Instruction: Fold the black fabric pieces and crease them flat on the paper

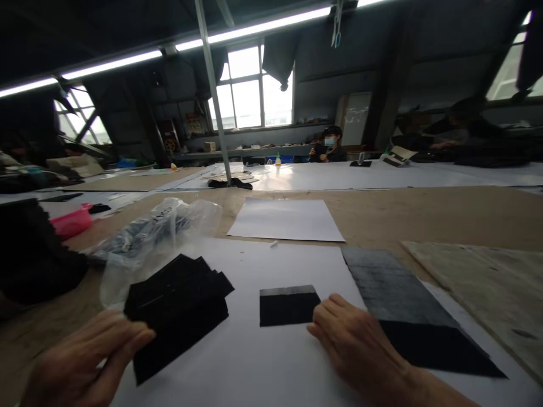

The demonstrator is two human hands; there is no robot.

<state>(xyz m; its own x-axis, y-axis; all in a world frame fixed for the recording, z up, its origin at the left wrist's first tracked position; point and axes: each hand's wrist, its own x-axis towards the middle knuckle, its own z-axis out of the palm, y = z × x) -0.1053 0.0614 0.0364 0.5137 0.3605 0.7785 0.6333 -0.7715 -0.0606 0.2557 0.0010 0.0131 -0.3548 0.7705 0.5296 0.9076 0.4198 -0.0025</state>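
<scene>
At the lower left, my left hand [93, 356] is closed, thumb and fingers pinching the near left edge of some flat black pieces [178, 305] that look like cloth. They overlap in a stepped, fanned bundle. My right hand [352, 339] is closed at the right edge of a small black rectangular piece [286, 308], which has a grey strip along its far side. This piece lies flat on white sheeting [241, 362]; the fingertips partly hide its corner. Just right of that hand lie larger pieces [432, 342], black in front with a grey band behind.
Behind the black bundle sits a clear plastic bag [169, 226] with dark contents. A dark stack [34, 249] and a pink container [72, 222] stand at left. A white sheet [288, 220], a grey board [487, 288] and a metal pole [214, 96] are farther off. A person [328, 150] sits across the tables.
</scene>
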